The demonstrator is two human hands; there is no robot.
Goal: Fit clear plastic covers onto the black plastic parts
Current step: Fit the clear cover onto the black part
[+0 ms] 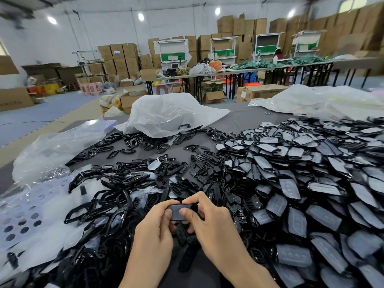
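- Far left: crumpled plastic bags (52, 146) and a white sheet with round holes (22, 213) lie on the desk (239, 121). Neither counts toward progress.
- Left of centre: a large heap of bare black frames (108, 196), with no covers visible on them. Judged as stock left to do.
- Centre, near edge: left hand (154, 224) and right hand (212, 223) both grip one black part (187, 205) between them, thumbs on top and fingers curled beneath. A greyish clear cover (177, 212) sits on its face. Cannot tell whether it is fully seated.
- Behind the hands: a scatter of small black inserts (202, 169) with holes.
- Right: a wide heap of covered parts (311, 173), each showing a pale cover on black. Judged done.
- Estimate: the done heap looks larger than the bare heap, so the task is well along with plenty left.
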